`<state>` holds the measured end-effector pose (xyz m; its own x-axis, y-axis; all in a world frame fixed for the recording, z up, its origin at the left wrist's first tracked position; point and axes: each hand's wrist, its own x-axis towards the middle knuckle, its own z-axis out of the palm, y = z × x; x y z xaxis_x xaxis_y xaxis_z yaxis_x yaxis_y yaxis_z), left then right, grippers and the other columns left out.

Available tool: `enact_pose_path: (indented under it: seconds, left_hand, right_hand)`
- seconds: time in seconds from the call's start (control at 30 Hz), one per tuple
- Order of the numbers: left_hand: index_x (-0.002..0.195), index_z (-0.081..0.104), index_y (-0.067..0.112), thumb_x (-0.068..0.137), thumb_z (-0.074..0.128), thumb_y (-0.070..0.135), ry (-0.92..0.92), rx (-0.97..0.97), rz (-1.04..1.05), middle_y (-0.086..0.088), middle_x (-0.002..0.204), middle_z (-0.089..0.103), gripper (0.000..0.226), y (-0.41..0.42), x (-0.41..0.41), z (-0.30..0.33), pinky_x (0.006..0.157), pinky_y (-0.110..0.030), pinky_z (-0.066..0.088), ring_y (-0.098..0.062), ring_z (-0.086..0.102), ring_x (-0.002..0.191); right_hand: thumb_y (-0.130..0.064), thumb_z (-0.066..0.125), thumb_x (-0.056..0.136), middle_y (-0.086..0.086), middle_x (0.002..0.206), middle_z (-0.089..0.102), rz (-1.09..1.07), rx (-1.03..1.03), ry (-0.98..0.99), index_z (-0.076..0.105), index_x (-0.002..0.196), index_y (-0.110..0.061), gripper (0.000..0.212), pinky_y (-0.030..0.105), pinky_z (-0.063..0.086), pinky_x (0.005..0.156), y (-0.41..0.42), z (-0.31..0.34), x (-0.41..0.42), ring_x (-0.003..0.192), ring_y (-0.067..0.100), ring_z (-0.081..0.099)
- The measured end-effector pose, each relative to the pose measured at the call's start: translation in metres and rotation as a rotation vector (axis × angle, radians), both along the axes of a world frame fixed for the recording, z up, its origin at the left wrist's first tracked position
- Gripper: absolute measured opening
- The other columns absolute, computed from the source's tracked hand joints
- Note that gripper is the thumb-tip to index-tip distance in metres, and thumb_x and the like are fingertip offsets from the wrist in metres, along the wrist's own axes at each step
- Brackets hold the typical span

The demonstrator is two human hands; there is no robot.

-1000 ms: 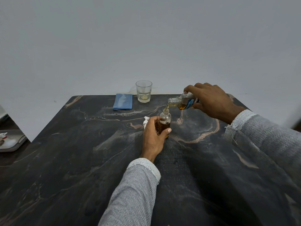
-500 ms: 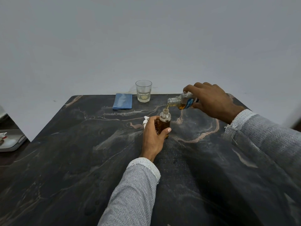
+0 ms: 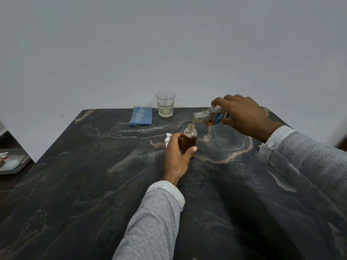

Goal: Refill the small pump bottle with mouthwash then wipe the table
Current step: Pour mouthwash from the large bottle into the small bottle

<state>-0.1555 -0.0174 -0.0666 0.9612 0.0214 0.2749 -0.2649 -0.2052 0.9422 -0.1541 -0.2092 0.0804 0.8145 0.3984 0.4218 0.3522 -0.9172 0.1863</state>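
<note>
The small clear bottle (image 3: 190, 138), uncapped and mostly full of amber liquid, stands upright on the dark marble table (image 3: 93, 184). My left hand (image 3: 176, 156) wraps around its lower body. My right hand (image 3: 242, 114) holds the mouthwash bottle (image 3: 208, 117) tipped on its side, its open mouth just above the small bottle's neck, and a thin amber stream runs between them. The white pump top (image 3: 167, 139) lies on the table just left of my left hand. A folded blue cloth (image 3: 141, 118) lies at the table's far edge.
A clear drinking glass (image 3: 165, 104) stands at the far edge, right of the cloth. A grey tray (image 3: 11, 162) with small items sits off the table at the left. A plain wall rises behind the table.
The mouthwash bottle stays tipped and pouring. The amber level in the small bottle has risen slightly. Both hands hold nearly the same positions.
</note>
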Motion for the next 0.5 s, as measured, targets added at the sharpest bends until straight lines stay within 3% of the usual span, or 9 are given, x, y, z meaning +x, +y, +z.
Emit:
enact_pose_path:
  seconds: [0.27,0.37,0.5]
  left_hand:
    - [0.119,0.047,0.032,0.079,0.077,0.024,0.007,-0.004,-0.001,0.007,0.122,0.057,0.051,0.0,-0.001,0.001,0.09,-0.021,0.046,-0.009,0.056,0.111]
    - [0.117,0.045,0.035,0.079,0.077,0.024,0.007,-0.002,-0.002,0.007,0.122,0.057,0.05,0.0,-0.001,0.001,0.089,-0.02,0.046,-0.009,0.056,0.111]
    - [0.118,0.048,0.031,0.079,0.077,0.021,0.001,-0.007,-0.006,0.002,0.125,0.059,0.05,0.001,0.0,0.001,0.095,-0.028,0.049,-0.012,0.057,0.113]
  right_hand:
    - [-0.025,0.076,0.08,0.009,0.116,0.063,0.0,0.077,0.048,0.049,0.128,-0.019,0.056,0.04,0.046,0.078,0.002,-0.013,-0.002,0.099,0.03,0.058]
    - [-0.021,0.079,0.077,0.009,0.117,0.064,-0.006,0.257,0.126,0.049,0.128,-0.017,0.059,0.037,0.049,0.075,0.001,-0.02,-0.001,0.098,0.028,0.059]
    - [-0.018,0.08,0.076,0.003,0.117,0.062,-0.037,0.662,0.259,0.048,0.126,-0.017,0.06,0.03,0.052,0.074,-0.006,-0.029,0.0,0.096,0.019,0.058]
